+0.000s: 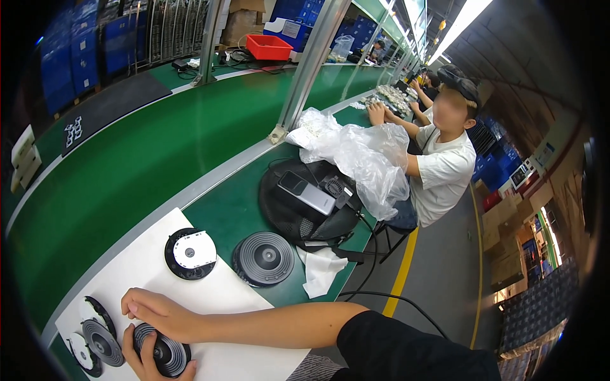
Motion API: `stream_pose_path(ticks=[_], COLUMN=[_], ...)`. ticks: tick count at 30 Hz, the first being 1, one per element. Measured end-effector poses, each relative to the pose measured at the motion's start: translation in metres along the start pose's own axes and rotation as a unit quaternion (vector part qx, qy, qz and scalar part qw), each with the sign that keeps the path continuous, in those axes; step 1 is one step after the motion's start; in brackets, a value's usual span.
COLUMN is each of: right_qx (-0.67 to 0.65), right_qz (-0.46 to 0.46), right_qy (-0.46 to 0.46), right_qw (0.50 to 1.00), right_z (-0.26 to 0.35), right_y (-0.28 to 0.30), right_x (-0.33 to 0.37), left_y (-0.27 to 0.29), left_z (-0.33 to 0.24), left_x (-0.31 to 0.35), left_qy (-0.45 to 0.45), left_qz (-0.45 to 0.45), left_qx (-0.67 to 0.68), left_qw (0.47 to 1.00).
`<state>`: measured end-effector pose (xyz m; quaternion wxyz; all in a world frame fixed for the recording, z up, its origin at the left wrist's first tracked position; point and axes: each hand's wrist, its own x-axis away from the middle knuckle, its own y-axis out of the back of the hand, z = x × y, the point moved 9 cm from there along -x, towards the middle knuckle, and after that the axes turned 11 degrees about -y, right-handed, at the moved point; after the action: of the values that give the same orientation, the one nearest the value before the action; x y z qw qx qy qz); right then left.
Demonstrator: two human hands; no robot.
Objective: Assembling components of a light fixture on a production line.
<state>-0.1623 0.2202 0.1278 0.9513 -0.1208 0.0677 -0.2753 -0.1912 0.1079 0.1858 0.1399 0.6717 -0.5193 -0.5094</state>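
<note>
My left hand (150,357) has its fingers spread around a black round part with grey concentric rings (166,353), gripping it low on the white board (238,317). Right above that part is my right hand (159,312), its fingers curled in; what they hold, if anything, is hidden. To the left, another ringed round part (103,343) leans among black discs with white faces (79,349). One more black disc with a white plate (190,253) lies farther up the board. A larger ringed round part (264,257) sits beside the board's edge on the green table.
A black bag (286,213) carries a grey handheld device (306,192). Beyond it lies a clear plastic bag (368,159); crumpled white paper (323,270) is nearer. A green conveyor belt (159,146) runs behind metal posts (311,63). A co-worker (445,152) sits at right.
</note>
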Motion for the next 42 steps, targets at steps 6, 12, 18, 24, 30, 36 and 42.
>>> stream_pose_path(ticks=[6, 12, 18, 24, 30, 36, 42], right_qx=[-0.002, -0.02, -0.001, 0.021, 0.007, -0.013, -0.004], right_qz=[0.003, 0.01, -0.013, -0.013, -0.004, -0.001, -0.002], right_qy=[-0.005, 0.007, -0.041, -0.043, -0.055, -0.05, -0.044], right_qw=[1.0, 1.0, 0.999, 0.999, 0.998, 0.999, 0.999], right_z=[0.0, 0.001, -0.029, -0.004, -0.007, -0.007, -0.004], right_y=[0.003, 0.0, 0.008, 0.013, 0.008, 0.007, 0.005], right_x=[-0.001, -0.005, -0.003, 0.007, 0.001, 0.003, 0.003], left_y=[0.002, 0.0, -0.002, 0.0, 0.004, -0.004, -0.003], left_z=[-0.002, 0.005, 0.02, 0.01, 0.008, 0.011, 0.01], left_x=[-0.001, 0.004, 0.025, 0.007, 0.007, 0.011, 0.012], left_qy=[-0.008, 0.008, 0.022, 0.008, 0.019, 0.037, 0.026], left_qz=[-0.01, 0.012, -0.029, -0.003, 0.01, 0.03, 0.005], left_qx=[-0.019, -0.023, 0.0, 0.02, -0.006, -0.003, 0.006], left_qw=[1.0, 1.0, 0.999, 1.0, 1.0, 0.999, 1.0])
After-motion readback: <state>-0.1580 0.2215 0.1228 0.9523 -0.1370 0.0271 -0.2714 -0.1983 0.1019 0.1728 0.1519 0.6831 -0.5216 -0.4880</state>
